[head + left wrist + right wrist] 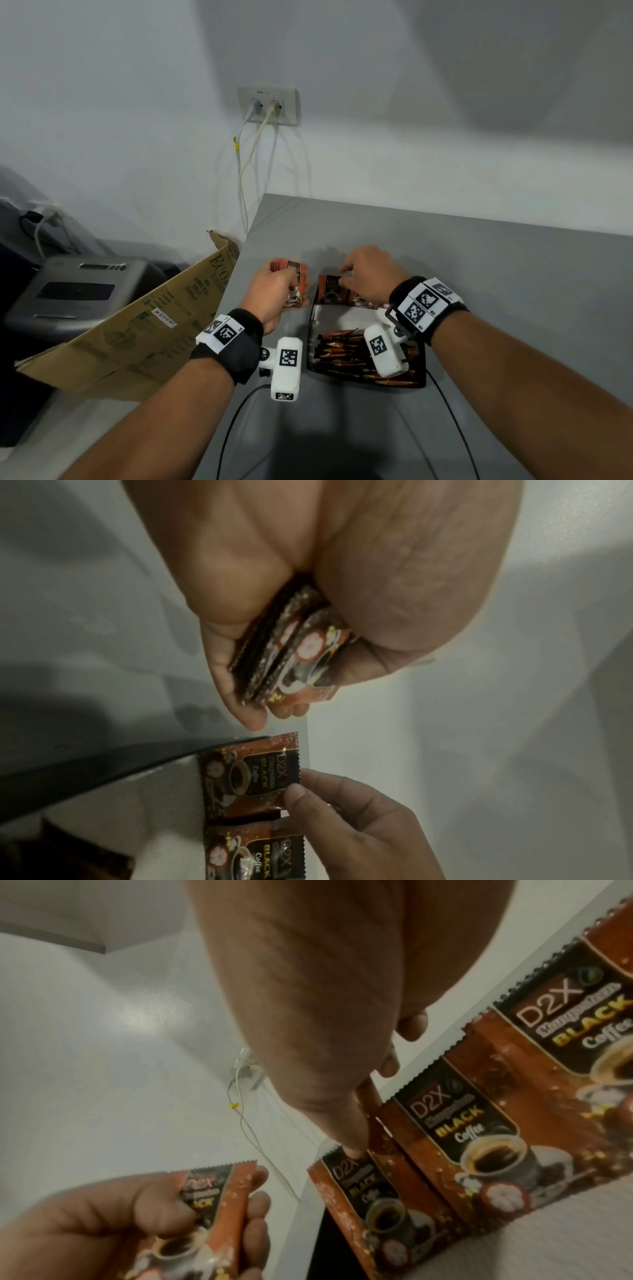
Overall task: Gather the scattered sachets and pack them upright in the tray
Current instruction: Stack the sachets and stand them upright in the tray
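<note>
A small stack of sachets (291,653) is being clenched between the thumb and curled fingers of the left hand (274,294), held just left of the tray (419,378). The top edge of the end sachet (359,1191) in the far row is being pinched by the fingertips (352,1146) of the right hand (368,274). That row is being stood upright against the tray's far wall, long axes running up and down, faces toward the person. The stack is lying to the left of the right fingers, close by, so the next transfer is judged to be a short sideways reach. More sachets are being kept packed at the tray's near end.
</note>
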